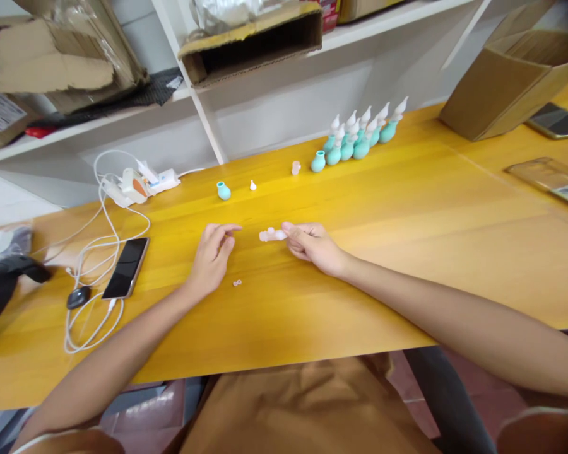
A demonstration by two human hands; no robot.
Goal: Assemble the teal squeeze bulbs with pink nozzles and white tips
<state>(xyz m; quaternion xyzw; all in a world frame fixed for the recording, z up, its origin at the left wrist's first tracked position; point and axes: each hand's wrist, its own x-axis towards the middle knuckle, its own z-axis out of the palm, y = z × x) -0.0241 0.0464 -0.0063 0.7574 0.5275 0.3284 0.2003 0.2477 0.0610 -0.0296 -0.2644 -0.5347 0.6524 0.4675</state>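
Observation:
Between the thumb and fingers of my right hand [312,246] is a small translucent pinkish-white plastic piece [271,234], pointing left above the table. My left hand [214,255] is held a short way to its left, fingers apart, with nothing in it. Close to that hand lie two tiny clear rings [237,283]. Farther back sit a loose teal squeeze bulb [224,191], a small white tip [252,185] and a pinkish connector [296,168]. Several teal bulbs with white nozzles [361,146] stand grouped at the back, beside one open teal bulb [318,162] without a nozzle.
On the left are a phone [126,268], tangled white cables [82,328], a black earbud case [78,297] and a power strip [163,181]. An open cardboard box [497,88] stands at the back right. Shelves with boxes [255,47] overhang the table's rear edge.

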